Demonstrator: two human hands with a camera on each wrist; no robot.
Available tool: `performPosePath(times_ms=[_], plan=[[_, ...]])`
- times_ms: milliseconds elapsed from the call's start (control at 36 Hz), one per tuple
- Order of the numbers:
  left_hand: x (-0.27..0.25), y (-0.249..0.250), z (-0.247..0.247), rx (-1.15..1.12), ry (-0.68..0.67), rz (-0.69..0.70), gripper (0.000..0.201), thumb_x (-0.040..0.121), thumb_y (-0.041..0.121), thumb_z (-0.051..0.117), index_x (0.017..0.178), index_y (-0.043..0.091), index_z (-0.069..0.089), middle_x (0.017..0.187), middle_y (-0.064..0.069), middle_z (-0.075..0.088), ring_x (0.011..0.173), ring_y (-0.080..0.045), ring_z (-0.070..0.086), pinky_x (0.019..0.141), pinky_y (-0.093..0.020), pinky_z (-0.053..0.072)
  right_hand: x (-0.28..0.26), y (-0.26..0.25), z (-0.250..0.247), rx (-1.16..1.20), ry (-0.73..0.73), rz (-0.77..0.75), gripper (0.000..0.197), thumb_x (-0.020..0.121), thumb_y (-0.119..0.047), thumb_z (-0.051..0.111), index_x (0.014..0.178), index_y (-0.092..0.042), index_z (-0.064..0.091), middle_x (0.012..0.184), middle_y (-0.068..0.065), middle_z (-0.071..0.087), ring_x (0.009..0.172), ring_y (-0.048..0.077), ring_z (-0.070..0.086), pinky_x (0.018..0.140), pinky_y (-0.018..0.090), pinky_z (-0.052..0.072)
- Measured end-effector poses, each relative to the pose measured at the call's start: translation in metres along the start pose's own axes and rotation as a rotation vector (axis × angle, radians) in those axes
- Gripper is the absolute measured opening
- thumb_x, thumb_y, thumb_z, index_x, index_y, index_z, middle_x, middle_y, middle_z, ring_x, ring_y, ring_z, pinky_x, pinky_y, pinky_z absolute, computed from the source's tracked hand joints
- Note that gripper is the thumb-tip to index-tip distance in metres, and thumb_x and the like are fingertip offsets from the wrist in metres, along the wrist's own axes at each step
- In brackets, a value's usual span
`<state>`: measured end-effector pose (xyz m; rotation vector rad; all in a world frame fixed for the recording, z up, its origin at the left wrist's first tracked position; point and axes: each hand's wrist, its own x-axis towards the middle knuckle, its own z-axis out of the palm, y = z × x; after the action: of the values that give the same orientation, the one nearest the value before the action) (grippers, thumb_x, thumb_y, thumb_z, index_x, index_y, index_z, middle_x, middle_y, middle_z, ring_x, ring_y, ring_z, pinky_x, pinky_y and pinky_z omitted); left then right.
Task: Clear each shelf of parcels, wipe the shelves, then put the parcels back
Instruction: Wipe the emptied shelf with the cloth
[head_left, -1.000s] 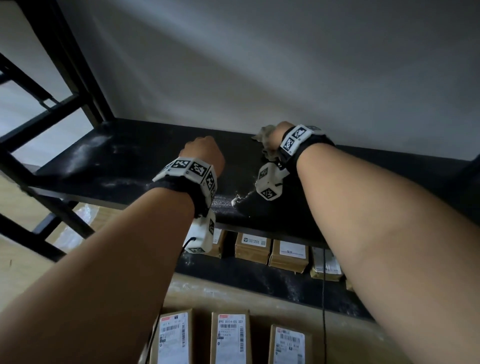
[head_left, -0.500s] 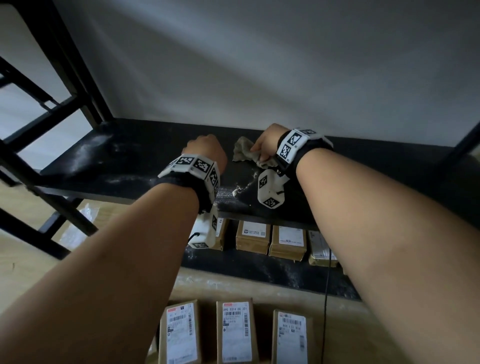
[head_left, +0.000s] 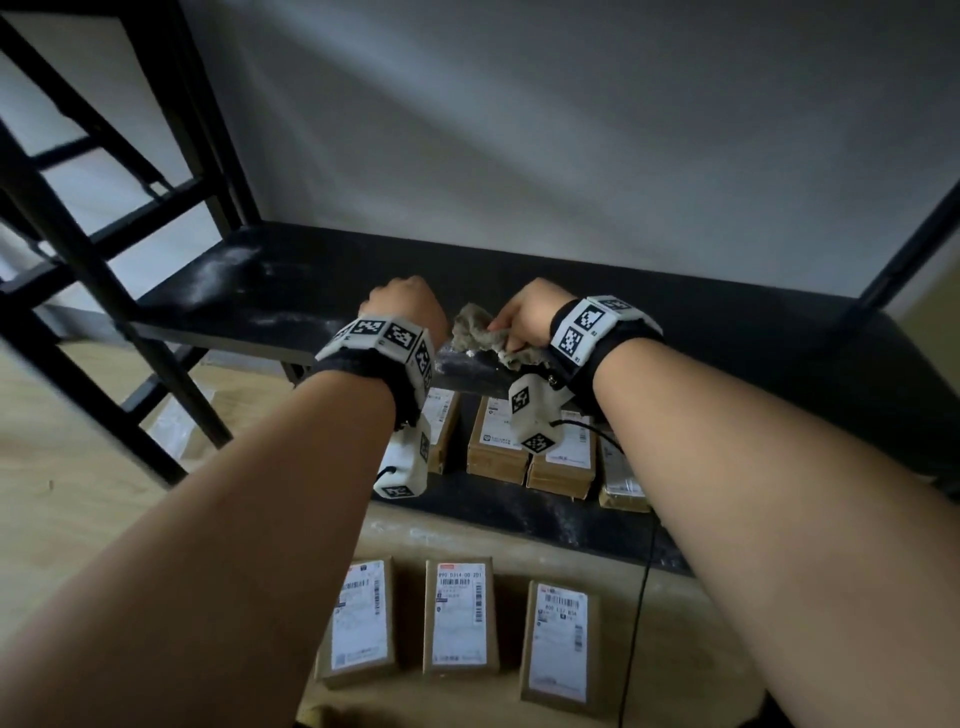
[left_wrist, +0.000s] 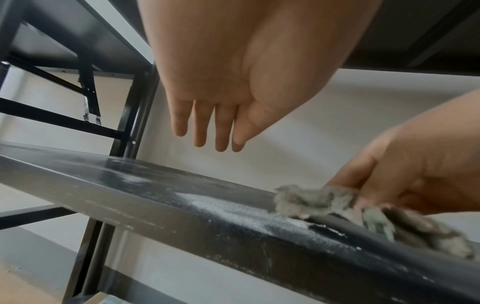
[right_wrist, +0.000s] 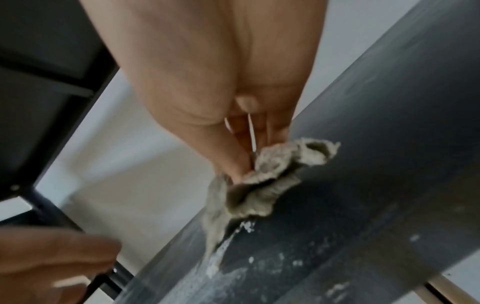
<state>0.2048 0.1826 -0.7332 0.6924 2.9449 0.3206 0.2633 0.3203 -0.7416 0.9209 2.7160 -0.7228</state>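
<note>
We find the right hand (head_left: 524, 314) at the front edge of the black shelf (head_left: 701, 332), near its middle, its thumb and fingers pinching a grey rag (head_left: 480, 338) that lies crumpled on the board and droops over the lip. The left hand (head_left: 408, 306) hangs just beside it above the same edge, fingers straight and close together, holding nothing and not touching the board in the left wrist view. To the left of the hands the shelf surface runs bare to its left corner, streaked with white dust (head_left: 228, 265); to the right it runs bare to the dark upright. The rag is coarse and fuzzy; the shelf is smooth and matt, its front lip scuffed and speckled white. On the lower shelf (head_left: 519, 512), toward its front edge, brown cardboard parcels (head_left: 558, 465) stand side by side, touching. Three more flat parcels (head_left: 460, 618) lie in a row on the floor (head_left: 78, 493) just before the rack, apart from one another, each with a white barcode label; the middle one seems to read "890 D314-00 201", the rest too small to read.
</note>
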Motion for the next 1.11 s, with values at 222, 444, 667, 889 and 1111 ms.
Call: performPosePath(times_ms=[222, 444, 667, 889, 1111], plan=[[-0.013, -0.018, 0.002, 0.008, 0.022, -0.036, 0.031, 0.087, 0.004, 0.045, 0.115, 0.004, 0.056, 0.115, -0.018, 0.058, 0.106, -0.035, 0.055, 0.092, -0.045, 0.049, -0.015, 0.021, 0.001, -0.054, 0.206, 0.170, 0.029, 0.095, -0.029, 0.056, 0.099, -0.001, 0.056, 0.096, 0.007, 0.060, 0.090, 0.022, 0.059, 0.075, 0.030, 0.044], [-0.003, -0.042, 0.014, 0.005, -0.001, -0.049, 0.036, 0.088, 0.006, 0.048, 0.124, 0.005, 0.053, 0.122, -0.017, 0.056, 0.111, -0.035, 0.053, 0.095, -0.046, 0.047, -0.012, -0.022, 0.025, -0.030, 0.216, 0.117, 0.029, 0.094, -0.021, 0.058, 0.114, -0.001, 0.060, 0.115, 0.011, 0.064, 0.106, 0.027, 0.062, 0.080, 0.030, 0.044], [0.006, -0.066, 0.007, 0.024, 0.033, -0.091, 0.035, 0.087, 0.011, 0.054, 0.122, 0.005, 0.055, 0.122, -0.017, 0.056, 0.113, -0.036, 0.052, 0.095, -0.045, 0.046, -0.005, -0.062, 0.040, -0.010, 0.127, 0.040, 0.029, 0.095, -0.026, 0.055, 0.109, -0.001, 0.060, 0.094, 0.007, 0.060, 0.098, 0.027, 0.061, 0.079, 0.029, 0.044], [0.005, -0.079, 0.008, -0.013, 0.045, -0.114, 0.043, 0.087, 0.007, 0.048, 0.130, 0.008, 0.052, 0.126, -0.017, 0.055, 0.116, -0.035, 0.051, 0.094, -0.043, 0.046, 0.001, -0.075, 0.048, 0.121, 0.163, -0.012, 0.022, 0.088, -0.020, 0.066, 0.105, -0.007, 0.069, 0.104, 0.008, 0.069, 0.092, 0.025, 0.066, 0.075, 0.030, 0.050], [-0.010, -0.086, 0.015, -0.031, 0.057, -0.134, 0.042, 0.089, 0.007, 0.046, 0.131, 0.007, 0.051, 0.130, -0.016, 0.052, 0.119, -0.035, 0.049, 0.098, -0.045, 0.043, -0.025, -0.047, 0.031, 0.076, 0.268, 0.037, 0.028, 0.097, -0.024, 0.051, 0.109, -0.001, 0.061, 0.103, 0.010, 0.063, 0.096, 0.027, 0.062, 0.074, 0.030, 0.045]])
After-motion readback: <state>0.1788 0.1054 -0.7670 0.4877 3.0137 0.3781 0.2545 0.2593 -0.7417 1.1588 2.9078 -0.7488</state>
